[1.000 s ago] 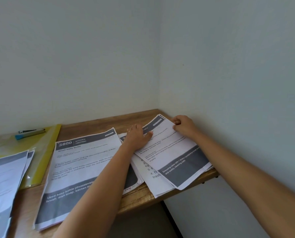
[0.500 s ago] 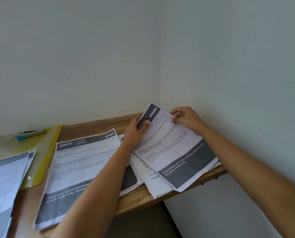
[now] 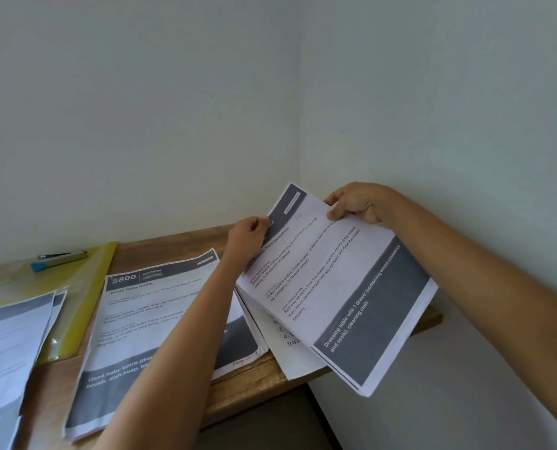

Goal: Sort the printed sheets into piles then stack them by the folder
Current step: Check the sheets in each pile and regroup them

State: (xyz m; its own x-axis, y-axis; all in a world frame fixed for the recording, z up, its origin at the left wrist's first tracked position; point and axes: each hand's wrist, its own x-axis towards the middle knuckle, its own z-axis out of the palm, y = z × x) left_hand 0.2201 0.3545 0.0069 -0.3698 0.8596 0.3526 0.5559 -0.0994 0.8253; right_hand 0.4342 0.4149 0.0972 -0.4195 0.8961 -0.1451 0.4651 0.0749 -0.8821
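With the folder (image 3: 85, 306) lying at the left of the table (image 3: 254, 375), I see my left hand (image 3: 247, 237) pinching one top corner of the tilted sheets (image 3: 335, 287) and my right hand (image 3: 358, 203) pinching the other, above the right edge, and I judge that loose lower pages may slide off.

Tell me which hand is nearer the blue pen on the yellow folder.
Left. The left hand grips the lifted sheets at their left edge, well right of the pen; the right hand holds their top edge, even farther right.
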